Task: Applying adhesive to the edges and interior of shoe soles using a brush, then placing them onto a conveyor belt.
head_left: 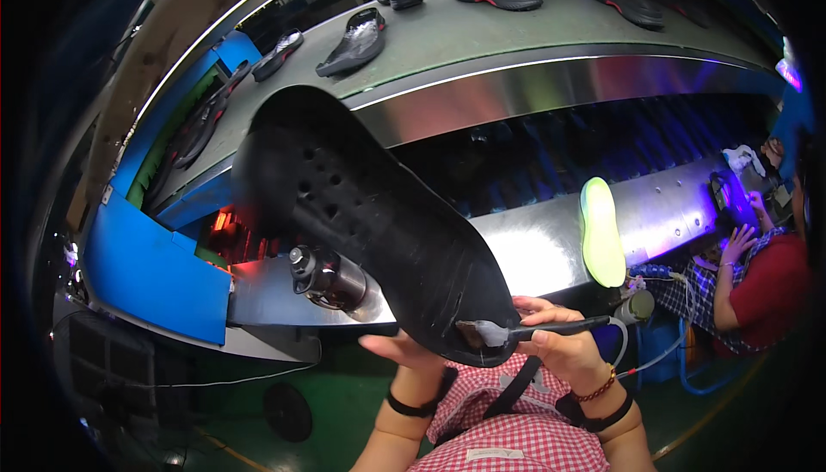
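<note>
A large black shoe sole (pixel 379 205) is tilted up in front of me, with a cluster of small holes toward its far end. My left hand (pixel 403 351) supports its near end from below; the thumb sticks out and the other fingers are hidden behind the sole. My right hand (pixel 564 350) grips the dark handle of a brush (pixel 551 328), from which a thin clear tube hangs. The pale bristles touch the sole's inner surface near its closest end.
Several black soles (pixel 354 42) with red accents lie on the green conveyor belt (pixel 413 50). A bright yellow-green insole (pixel 602 233) and a dark bottle (pixel 327 280) rest on the metal shelf (pixel 533 248). At the right, a co-worker in red (pixel 770 287) handles a sole under violet light.
</note>
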Motion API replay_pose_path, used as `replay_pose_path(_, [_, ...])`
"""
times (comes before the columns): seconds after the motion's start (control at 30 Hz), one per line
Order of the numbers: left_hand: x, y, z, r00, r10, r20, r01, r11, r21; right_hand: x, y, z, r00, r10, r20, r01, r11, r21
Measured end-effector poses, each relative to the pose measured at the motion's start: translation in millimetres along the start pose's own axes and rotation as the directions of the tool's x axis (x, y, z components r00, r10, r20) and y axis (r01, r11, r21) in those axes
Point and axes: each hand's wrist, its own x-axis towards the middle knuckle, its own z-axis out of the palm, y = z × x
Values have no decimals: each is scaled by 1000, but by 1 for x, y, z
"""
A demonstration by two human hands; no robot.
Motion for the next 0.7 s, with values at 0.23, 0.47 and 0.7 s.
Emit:
replay_pose_path(0.23, [-9, -10, -1, 954, -298, 40, 299, 927, -225, -5, 1, 22, 995, -79, -68, 51, 936, -347])
replay_pose_path(0.47, [-3, -19, -20, 953, -281, -118, 247, 939, -240, 2, 2, 22, 907, -285, 309, 417, 509, -753])
replay_pose_path(0.7, [3, -6, 13, 926, -375, 41, 360, 844, -398, 6, -7, 19, 848, -164, 505, 487, 616, -619])
